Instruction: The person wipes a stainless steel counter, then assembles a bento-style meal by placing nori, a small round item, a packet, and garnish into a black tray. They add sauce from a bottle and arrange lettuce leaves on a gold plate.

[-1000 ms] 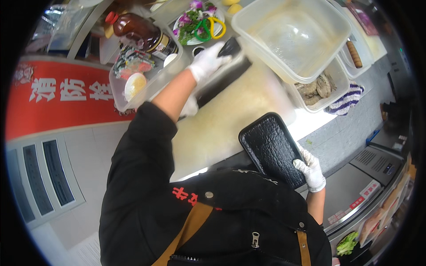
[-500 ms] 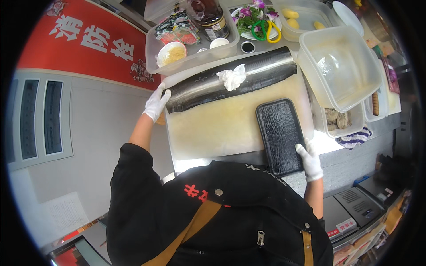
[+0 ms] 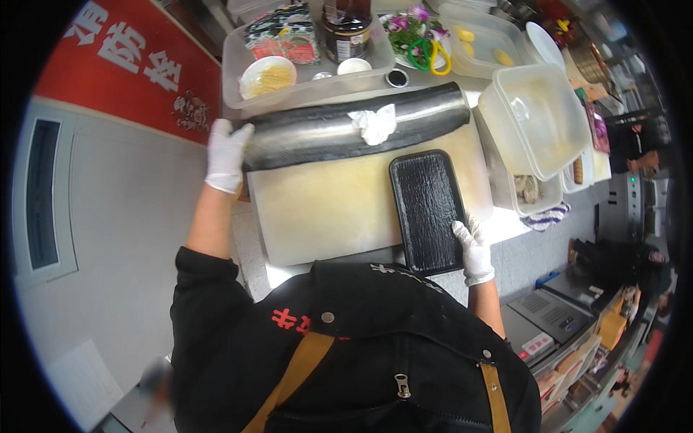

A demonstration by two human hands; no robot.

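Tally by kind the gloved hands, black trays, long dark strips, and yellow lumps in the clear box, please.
Left hand and right hand, both gloved: 2
Black tray: 1
Long dark strip: 1
Visible yellow lumps in the clear box: 3
Total: 7

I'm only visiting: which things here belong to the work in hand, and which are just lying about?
Seemingly part of the work:
- tray, held in the right hand
- dark strip, the left hand at its left end
- white wad, on the strip
- board, under the strip

Seemingly lying about:
- scissors
- bottle
- bowl
- striped cloth
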